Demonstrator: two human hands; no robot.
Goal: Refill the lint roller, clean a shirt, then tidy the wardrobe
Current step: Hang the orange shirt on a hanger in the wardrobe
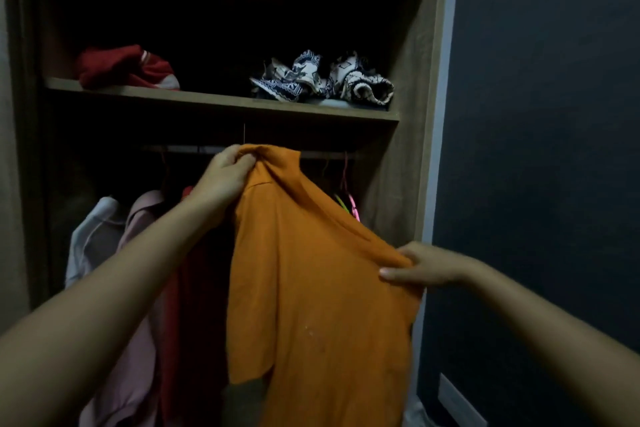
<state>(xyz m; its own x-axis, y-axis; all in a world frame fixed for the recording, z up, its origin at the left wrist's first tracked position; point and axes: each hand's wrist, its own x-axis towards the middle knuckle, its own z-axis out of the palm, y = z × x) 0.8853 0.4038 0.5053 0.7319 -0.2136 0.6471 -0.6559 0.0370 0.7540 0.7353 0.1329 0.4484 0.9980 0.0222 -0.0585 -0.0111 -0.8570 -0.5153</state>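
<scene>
I'm seeing the orange shirt (pixel 311 288) reading as soft matt cloth, the wardrobe (pixel 408 97) showing matt wood grain, the red garment (pixel 117 68) looking knitted, the pink hanger (pixel 354 206) gleaming like smooth plastic, the wall (pixel 536 149) looking matt

Single head-worn wide-angle view, facing straight ahead into the open wardrobe (pixel 426 80), close in front of it, shelf (pixel 221 102) front edge crossing the upper middle, lower part cut off at the bottom, dark wall (pixel 547 149) filling the right side
</scene>
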